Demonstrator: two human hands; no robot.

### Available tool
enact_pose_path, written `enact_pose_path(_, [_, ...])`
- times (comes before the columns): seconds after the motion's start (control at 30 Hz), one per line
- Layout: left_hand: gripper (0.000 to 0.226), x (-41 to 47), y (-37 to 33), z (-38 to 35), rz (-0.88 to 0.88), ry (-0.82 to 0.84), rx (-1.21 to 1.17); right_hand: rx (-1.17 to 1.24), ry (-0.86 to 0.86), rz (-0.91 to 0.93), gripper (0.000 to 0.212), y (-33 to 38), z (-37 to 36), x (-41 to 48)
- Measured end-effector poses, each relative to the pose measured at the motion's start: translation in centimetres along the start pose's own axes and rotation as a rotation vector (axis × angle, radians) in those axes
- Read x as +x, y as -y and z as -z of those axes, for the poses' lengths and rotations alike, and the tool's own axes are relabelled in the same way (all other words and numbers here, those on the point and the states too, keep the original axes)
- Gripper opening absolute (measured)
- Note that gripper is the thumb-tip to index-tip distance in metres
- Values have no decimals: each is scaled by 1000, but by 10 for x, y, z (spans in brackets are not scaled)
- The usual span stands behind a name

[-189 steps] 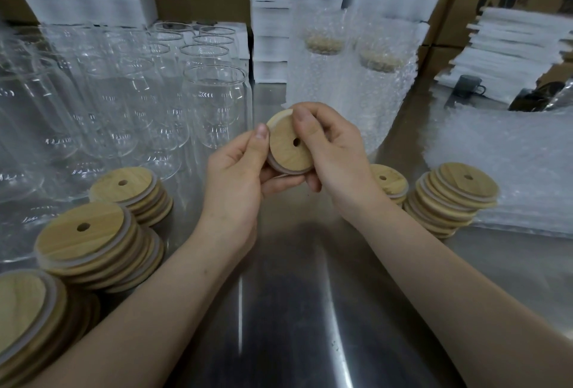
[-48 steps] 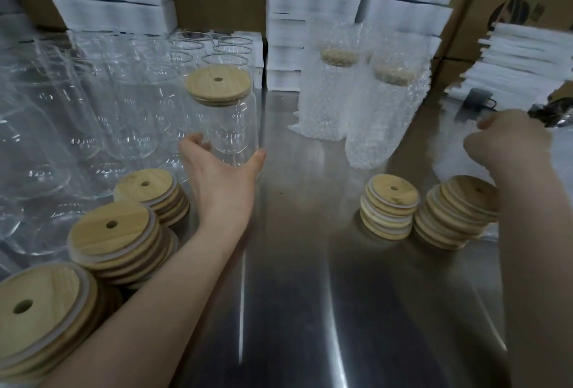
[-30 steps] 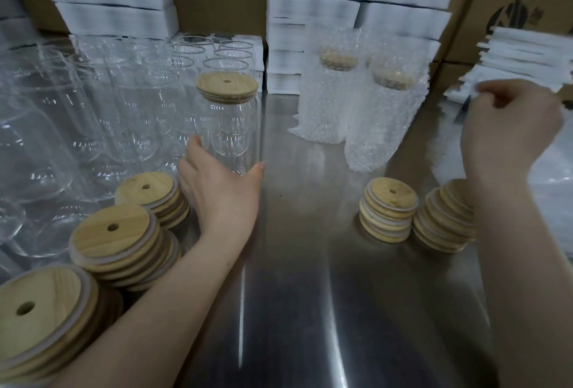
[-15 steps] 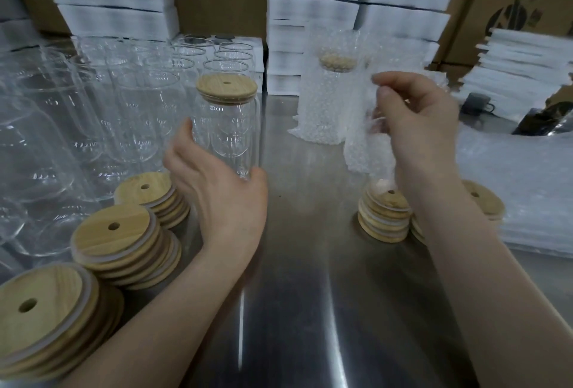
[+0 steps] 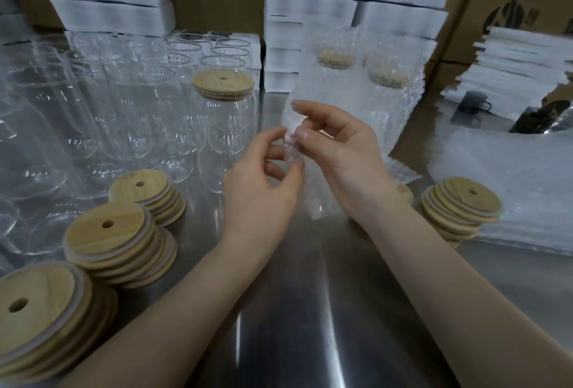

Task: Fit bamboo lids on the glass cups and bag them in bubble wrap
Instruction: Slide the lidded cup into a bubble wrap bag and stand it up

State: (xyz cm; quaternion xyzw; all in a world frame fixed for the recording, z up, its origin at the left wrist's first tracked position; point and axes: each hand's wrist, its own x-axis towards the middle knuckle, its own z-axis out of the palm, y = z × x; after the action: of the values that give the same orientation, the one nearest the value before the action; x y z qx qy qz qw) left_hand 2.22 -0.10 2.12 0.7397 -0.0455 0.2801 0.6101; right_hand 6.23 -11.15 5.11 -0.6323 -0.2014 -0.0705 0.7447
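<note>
Two bagged cups (image 5: pixel 356 83) stand far back, one lidded glass cup (image 5: pixel 228 130) sits unbagged on the desk (image 5: pixel 310 310), the left hand (image 5: pixel 260 192) and right hand (image 5: pixel 341 152) pinch a bubble-wrap bag (image 5: pixel 319 198) in their fingers just beside it, and many lidless cups (image 5: pixel 124 114) at left are yet to do.

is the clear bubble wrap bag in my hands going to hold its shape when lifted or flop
Probably floppy: the clear bubble wrap bag hangs creased below where the left hand and right hand pinch it. Likely light, since a small pinch seems enough to hold it. Its film looks smooth, so it may slip.
</note>
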Motion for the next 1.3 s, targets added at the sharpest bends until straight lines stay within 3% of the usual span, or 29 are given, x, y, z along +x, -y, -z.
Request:
enact_pose_path(0.1, [24, 6, 5, 2, 127, -23, -179, -43, -21, -1, 35, -3, 0, 0])
enact_pose_path(0.23, [19, 8, 6, -1, 288, -47, -350, -353, -175, 46, 23, -8, 0, -3])
enact_pose_path(0.33, [19, 8, 4, -2, 356, -43, -428, -489, -172, -18, 17, -9, 1, -4])
enact_pose_path(0.47, [12, 6, 1, 0, 370, -7, -492, -473, -66, -127, 25, -13, -1, -5])
enact_pose_path(0.63, [24, 6, -2, 1, 417, -10, -590, -314, 45, -122, 19, -19, -5, -7])
enact_pose_path(0.83, [36, 5, -3, -1, 461, -16, -501, -362, 50, -75, 26, -21, -3, -6])
enact_pose_path(0.97, [31, 4, -3, -3, 497, 20, -490, -508, 72, 5, 31, -21, -2, -4])
enact_pose_path(1.1, [21, 3, -3, -4, 537, 41, -456, -510, 61, -3, 37, -21, 0, -4])
enact_pose_path(1.3, [12, 5, 2, -2, 535, 71, -271, -675, 81, 21, 35, -23, 4, -5])
